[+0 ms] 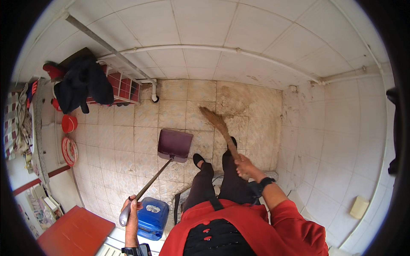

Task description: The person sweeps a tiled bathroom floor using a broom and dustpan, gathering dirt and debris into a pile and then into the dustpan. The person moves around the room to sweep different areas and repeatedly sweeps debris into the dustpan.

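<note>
Broom (pixel 218 124), to the right of the dustpan (pixel 174 143), is clamped in your right hand (pixel 245 167) while your left hand (pixel 132 210) grips its long handle (pixel 153 181), so sweeping seems in hand, the next move likely calling for strokes toward the dustpan.

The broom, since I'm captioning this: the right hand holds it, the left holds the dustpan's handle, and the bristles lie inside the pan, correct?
Not quite: the bristles aren't inside the pan. The head view shows them over the floor tiles to its right. The right hand holds the broom, the left hand the dustpan's handle.
</note>
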